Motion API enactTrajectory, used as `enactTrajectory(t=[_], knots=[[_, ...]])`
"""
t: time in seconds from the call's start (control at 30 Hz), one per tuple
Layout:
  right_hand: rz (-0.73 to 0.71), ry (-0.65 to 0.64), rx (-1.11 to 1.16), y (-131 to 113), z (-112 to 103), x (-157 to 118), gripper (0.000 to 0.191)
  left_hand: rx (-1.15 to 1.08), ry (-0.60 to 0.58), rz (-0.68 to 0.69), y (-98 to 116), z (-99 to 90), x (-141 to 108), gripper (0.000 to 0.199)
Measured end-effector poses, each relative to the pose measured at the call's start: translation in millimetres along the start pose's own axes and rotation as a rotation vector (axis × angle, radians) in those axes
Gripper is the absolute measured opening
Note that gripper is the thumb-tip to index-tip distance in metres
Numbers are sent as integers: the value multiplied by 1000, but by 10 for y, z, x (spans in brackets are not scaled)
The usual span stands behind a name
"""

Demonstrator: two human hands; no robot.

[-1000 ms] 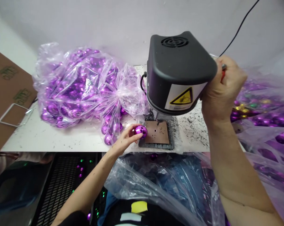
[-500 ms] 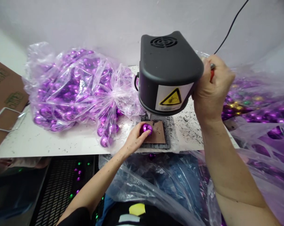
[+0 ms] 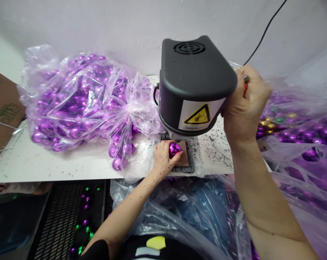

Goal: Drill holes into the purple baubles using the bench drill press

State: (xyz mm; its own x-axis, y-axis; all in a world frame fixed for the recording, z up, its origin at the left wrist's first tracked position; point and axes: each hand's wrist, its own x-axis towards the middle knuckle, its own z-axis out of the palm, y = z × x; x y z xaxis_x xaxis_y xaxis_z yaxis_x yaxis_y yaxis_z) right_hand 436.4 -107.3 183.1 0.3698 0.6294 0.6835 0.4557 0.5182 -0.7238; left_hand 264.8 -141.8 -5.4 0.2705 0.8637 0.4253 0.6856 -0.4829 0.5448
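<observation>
Between the thumb and fingers of my left hand (image 3: 163, 159) is a shiny purple ball ornament (image 3: 174, 148). It sits over a brown pad (image 3: 183, 162) on the dark base (image 3: 191, 164) of a black press machine (image 3: 197, 77), just under the machine's head. My right hand (image 3: 246, 104) is closed round a handle on the machine's right side; only a metal tip and a bit of red (image 3: 245, 88) show between the fingers. A yellow warning label (image 3: 200, 115) is on the front of the head.
On the white table (image 3: 71, 168), a clear bag of purple balls (image 3: 79, 101) lies left. More bagged purple balls (image 3: 309, 137) fill the right side. A cardboard box (image 3: 3, 108) stands at far left. Below are a black mesh crate (image 3: 59, 216) and clear plastic sheeting (image 3: 185, 209). Dark flecks dot the table.
My left hand has shifted slightly right with the purple ball, and its fingers curl more closely round it. My right hand stays on the handle. The view has moved a little.
</observation>
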Motion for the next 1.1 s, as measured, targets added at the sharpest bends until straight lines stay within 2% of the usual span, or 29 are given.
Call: enactTrajectory(t=[0.17, 0.33, 0.53, 0.8, 0.97, 1.1], knots=[[-2, -11, 20, 23, -11, -12, 54, -6, -18, 19, -11, 5, -12, 33], [-30, 19, 6, 23, -3, -7, 57, 16, -65, 8, 11, -16, 11, 23], [-63, 32, 5, 20, 0, -12, 55, -2, -44, 42, -1, -12, -5, 32], [-77, -3, -32, 15, -30, -7, 54, -39, -42, 63, -14, -8, 1, 28], [78, -91, 108, -4, -67, -7, 52, -28, -43, 62, -17, -4, -7, 29], [199, -109, 304, 3, -182, -142, 45, -27, -53, 57, -15, -3, -9, 33]])
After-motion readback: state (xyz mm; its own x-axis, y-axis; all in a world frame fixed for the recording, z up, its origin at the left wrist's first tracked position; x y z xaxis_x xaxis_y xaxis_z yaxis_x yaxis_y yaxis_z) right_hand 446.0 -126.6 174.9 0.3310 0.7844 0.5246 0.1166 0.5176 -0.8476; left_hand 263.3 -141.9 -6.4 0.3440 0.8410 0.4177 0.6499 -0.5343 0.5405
